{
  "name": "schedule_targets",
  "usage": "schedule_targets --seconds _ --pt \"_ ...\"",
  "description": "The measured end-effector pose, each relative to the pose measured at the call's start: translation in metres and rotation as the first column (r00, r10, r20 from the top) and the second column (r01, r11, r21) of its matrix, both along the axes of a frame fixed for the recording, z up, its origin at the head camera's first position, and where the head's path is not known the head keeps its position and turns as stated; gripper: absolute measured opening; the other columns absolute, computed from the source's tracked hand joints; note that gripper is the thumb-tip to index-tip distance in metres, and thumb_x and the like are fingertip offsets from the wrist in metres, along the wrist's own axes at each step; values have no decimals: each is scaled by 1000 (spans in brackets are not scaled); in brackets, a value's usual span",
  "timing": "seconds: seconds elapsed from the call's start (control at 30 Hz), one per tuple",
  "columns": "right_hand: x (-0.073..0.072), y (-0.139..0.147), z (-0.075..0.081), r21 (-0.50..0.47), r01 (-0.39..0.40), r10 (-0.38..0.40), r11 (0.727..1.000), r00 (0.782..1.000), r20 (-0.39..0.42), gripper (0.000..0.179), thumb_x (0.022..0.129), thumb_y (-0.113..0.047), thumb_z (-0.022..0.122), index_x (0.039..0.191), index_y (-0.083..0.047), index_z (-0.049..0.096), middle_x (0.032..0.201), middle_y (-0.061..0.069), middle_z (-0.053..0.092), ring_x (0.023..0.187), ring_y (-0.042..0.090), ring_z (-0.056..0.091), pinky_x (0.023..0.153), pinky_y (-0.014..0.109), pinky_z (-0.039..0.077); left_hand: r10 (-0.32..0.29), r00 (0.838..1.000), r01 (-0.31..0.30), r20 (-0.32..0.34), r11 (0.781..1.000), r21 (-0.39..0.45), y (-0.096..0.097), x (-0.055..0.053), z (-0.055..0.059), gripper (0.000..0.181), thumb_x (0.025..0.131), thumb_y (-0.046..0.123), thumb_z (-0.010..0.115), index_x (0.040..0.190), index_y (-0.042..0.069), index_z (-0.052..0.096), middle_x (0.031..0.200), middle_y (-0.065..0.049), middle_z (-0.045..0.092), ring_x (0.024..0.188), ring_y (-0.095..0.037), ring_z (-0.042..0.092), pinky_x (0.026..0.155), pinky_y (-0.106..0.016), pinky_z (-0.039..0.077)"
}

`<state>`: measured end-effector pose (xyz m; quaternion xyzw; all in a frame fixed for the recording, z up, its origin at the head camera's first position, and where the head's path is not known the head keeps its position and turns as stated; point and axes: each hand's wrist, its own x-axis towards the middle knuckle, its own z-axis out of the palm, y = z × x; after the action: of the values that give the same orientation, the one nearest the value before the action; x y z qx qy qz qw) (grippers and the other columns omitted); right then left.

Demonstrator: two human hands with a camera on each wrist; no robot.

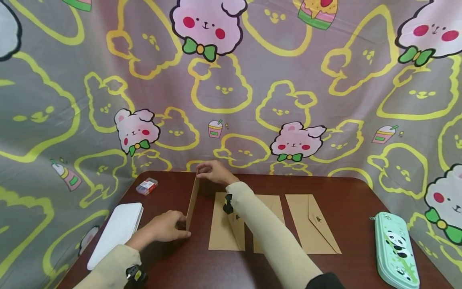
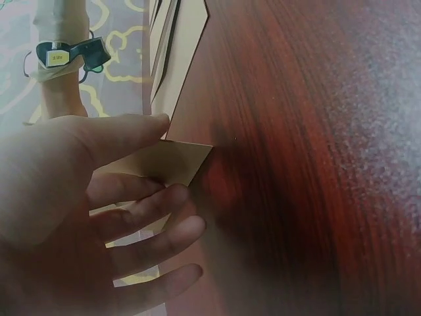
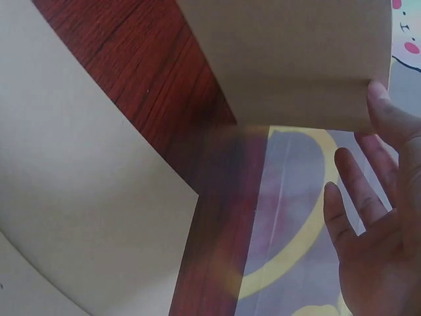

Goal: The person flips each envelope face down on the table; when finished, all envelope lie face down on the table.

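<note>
Now, in the head view, see the envelope upright over the table, left of three flat envelopes, held by left hand and right hand. In the left wrist view, see fingers gripping the near end; squeeze softly. In the right wrist view, see fingers pinching a far corner; keep both ends level.

Cream long sleeves are worn, the left sleeve shown toward half past seven, the right sleeve toward five o'clock, where it is bordered by a black patch. Black devices are worn at the left cuff and right cuff. In the left wrist view, at ten o'clock, the right one is marked by a yellow-and-white label and flanked by thin dark loops.
</note>
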<state>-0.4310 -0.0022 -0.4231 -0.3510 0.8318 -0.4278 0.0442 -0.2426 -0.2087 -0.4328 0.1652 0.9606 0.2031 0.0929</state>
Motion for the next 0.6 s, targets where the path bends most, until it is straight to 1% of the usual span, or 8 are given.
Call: schedule_targets --seconds 0.07,0.17,0.23,0.33,0.4,0.47,0.53,0.6 --pt "0 -1 -2 -13 -8 8 1000 1000 12 37 95 -18 74 131 -11 68 130 12 71 116 27 70 89 34 58 10 1000 -10 -3 1000 3 0 0 -1 47 81 36 86 116 6 76 112 -10 76 102 -25 70 90 -54 55" --pt "1 -1 -3 -27 -8 9 1000 999 31 38 95 -17 75 132 -12 68 132 12 70 117 28 70 89 33 58 5 1000 -5 -4 1000 6 -1 -1 -1 45 81 37 86 114 8 77 110 -8 76 99 -23 70 86 -54 56" --pt "0 -1 -3 -34 -13 14 999 999 32 39 94 -17 75 133 -11 67 134 13 69 118 29 69 90 34 58 -14 1000 14 -3 1000 20 -2 -2 -1 44 81 37 86 112 8 78 108 -9 77 95 -22 71 83 -53 57" --pt "1 -2 -2 -40 -12 14 999 999 37 40 94 -18 75 133 -11 67 135 14 68 120 30 68 92 35 58 -41 999 41 -12 998 50 -5 -3 3 48 80 36 87 114 3 77 111 -14 77 97 -26 74 83 -52 58" --pt "1 -2 -2 -45 -14 16 999 999 37 40 94 -18 75 133 -11 67 137 16 67 121 31 68 93 36 58 -43 999 44 -15 996 73 -6 -3 7 59 79 35 88 120 -4 73 119 -20 75 102 -29 74 87 -52 59" --pt "1 -2 -2 -42 -13 14 999 999 32 40 94 -20 75 133 -11 67 137 16 67 120 31 68 93 36 58 -24 1000 25 -18 997 72 -6 -3 11 78 78 38 89 133 -11 62 124 -23 72 100 -28 72 86 -50 59" --pt "2 -2 -2 -31 -5 6 1000 1000 18 41 94 -21 76 133 -13 68 135 13 68 119 29 69 93 36 58 -1 1000 2 -22 998 58 -6 -2 15 97 78 44 88 145 -13 48 125 -21 71 95 -23 69 82 -45 58" --pt "4 -2 -2 -13 3 -3 1000 1000 1 42 94 -23 77 134 -14 67 134 9 70 118 27 69 94 36 57 19 999 -18 -38 999 36 -6 -2 18 112 77 50 87 154 -12 34 123 -15 71 91 -19 65 77 -41 55"
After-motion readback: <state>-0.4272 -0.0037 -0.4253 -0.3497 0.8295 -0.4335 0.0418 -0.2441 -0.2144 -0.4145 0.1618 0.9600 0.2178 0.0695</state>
